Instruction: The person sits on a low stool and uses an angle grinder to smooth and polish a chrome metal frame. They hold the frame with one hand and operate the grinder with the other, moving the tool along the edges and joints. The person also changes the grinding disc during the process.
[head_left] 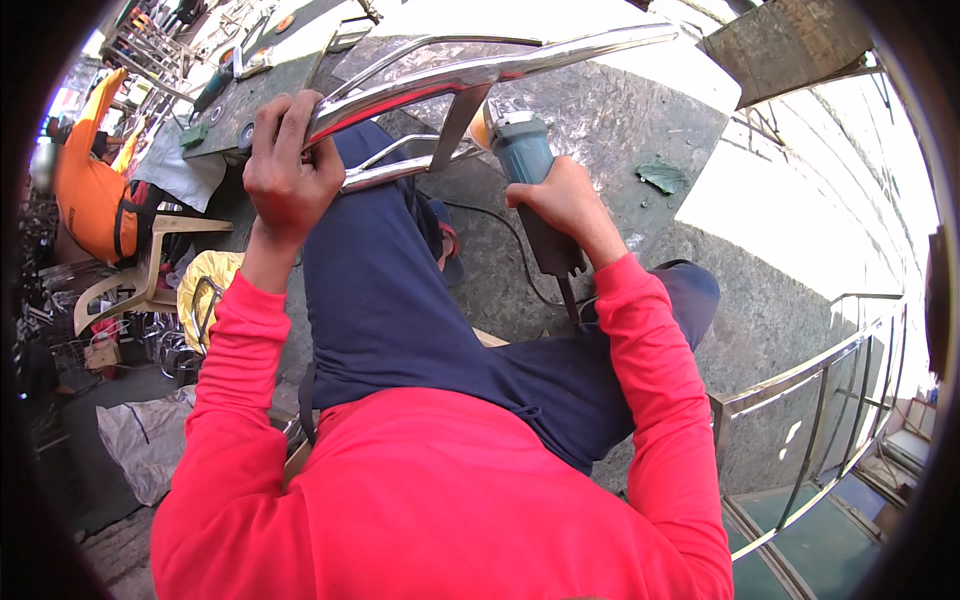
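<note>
My left hand (288, 165) is closed round the near-left end of a shiny chromed metal frame (430, 85), made of bent tubes joined by a flat cross plate. The frame lies across above my left knee and points away to the right. In my right hand (565, 205) is a teal and black angle grinder (525, 150), gripped round its body. The grinder's pale disc (480, 125) is at the frame's cross plate; whether it touches I cannot tell. A dark cord (510, 225) runs along the floor behind the grinder.
A metal rail frame (790, 385) stands at the right. Another person in orange (90, 205) is at the far left, near a beige plastic chair (150, 265). A second grinder (213, 90) lies on a worktop at the upper left. A green scrap (662, 175) lies on the floor.
</note>
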